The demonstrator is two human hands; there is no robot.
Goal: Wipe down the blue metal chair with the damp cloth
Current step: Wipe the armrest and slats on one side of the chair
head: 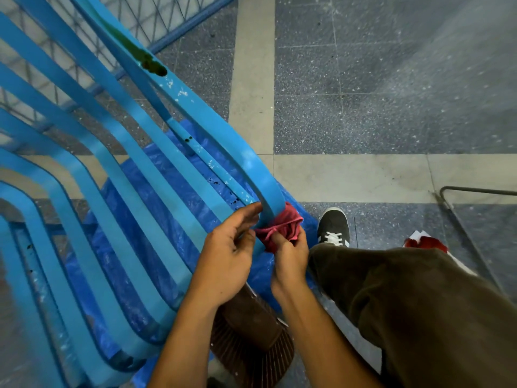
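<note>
The blue metal chair [117,175] fills the left half of the head view, its curved slats running down toward me. A dark green smear and small dark spots mark its outer slat. A red cloth [282,229] is bunched against the lower bend of that outer slat. My right hand [289,259] grips the cloth from below, fingers curled into it. My left hand [229,253] sits just left of the cloth, its fingers curled round the edge of the same slat.
A blue plastic sheet [173,228] lies under the chair. A brown brush [251,340] rests on the floor below my hands. My leg in brown trousers and a dark shoe [333,225] stand to the right. A red-stained paper [425,243] and a metal frame [461,228] lie further right.
</note>
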